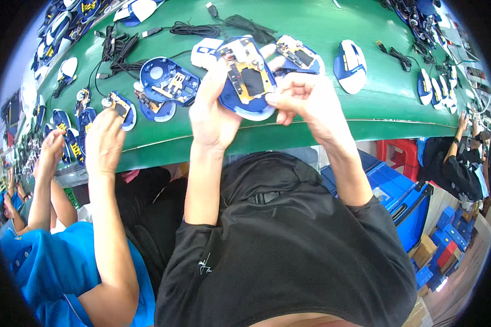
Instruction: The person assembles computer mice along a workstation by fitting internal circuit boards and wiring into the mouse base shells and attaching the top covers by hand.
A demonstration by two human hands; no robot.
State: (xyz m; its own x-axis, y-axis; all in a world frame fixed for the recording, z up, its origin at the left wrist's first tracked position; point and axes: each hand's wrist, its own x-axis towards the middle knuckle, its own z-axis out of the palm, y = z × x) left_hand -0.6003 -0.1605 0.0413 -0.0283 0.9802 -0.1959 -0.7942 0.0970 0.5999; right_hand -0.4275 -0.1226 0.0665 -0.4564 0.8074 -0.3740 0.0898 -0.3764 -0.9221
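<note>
My left hand (215, 109) holds up an opened computer mouse base (232, 102), a blue shell with a white rim and a circuit board facing up. The thumb lies along its left side, and fingertips show past its far right edge. With fingers curled, my right hand (313, 98) pinches the lower right edge of the same base. Behind it on the bench sits another mouse base with a board (297, 53). A blue mouse shell (169, 82), inside up, lies left of my left hand, partly over another base. Just beyond is a small white-and-blue shell part (204, 52).
A white-and-blue mouse (351, 68) rests right of my hands on the green bench (387, 101). Coiled black cables (193, 29) lie at the far side. At left, a co-worker's hands (106, 133) work close by among mouse parts. Blue crates (398, 188) stand below right.
</note>
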